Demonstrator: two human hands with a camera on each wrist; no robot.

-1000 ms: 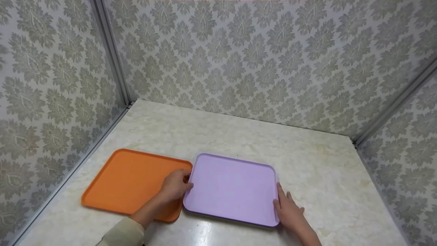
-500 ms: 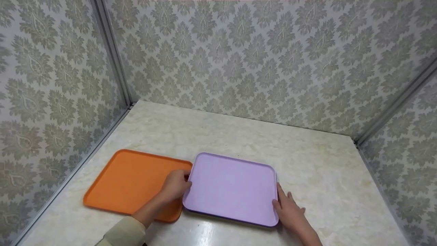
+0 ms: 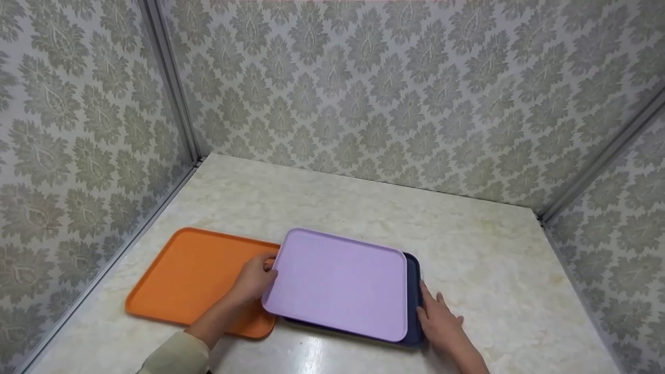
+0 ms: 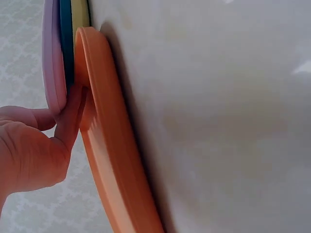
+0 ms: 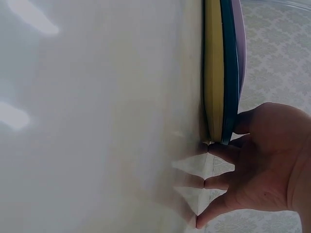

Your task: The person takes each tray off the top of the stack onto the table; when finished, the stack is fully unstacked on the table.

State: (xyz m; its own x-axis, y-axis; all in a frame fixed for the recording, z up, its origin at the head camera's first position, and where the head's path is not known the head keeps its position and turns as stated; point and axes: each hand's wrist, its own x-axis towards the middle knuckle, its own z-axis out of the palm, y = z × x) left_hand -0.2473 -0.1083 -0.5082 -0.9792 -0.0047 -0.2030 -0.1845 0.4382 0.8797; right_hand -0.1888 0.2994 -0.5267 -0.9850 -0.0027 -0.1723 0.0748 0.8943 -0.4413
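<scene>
A purple tray (image 3: 340,285) lies shifted left over a dark blue tray (image 3: 413,301), its left edge overlapping the orange tray (image 3: 192,275). My left hand (image 3: 252,280) pinches the purple tray's left edge. In the left wrist view, the thumb and fingers of this hand (image 4: 36,150) hold that rim above the orange tray (image 4: 114,145). A yellow tray (image 5: 214,73) shows beneath the blue tray (image 5: 230,73) in the right wrist view. My right hand (image 5: 267,160) has its thumb against the blue tray's edge, its other fingers spread and touching the table.
The trays lie on a pale marbled table (image 3: 322,195). Patterned wall panels (image 3: 343,93) stand behind it and at both sides, with grey metal strips at the corners.
My left hand has drawn the purple tray to the left, uncovering the right part of the dark blue tray. My right hand has stayed nearly still, and the orange tray has not visibly moved.
</scene>
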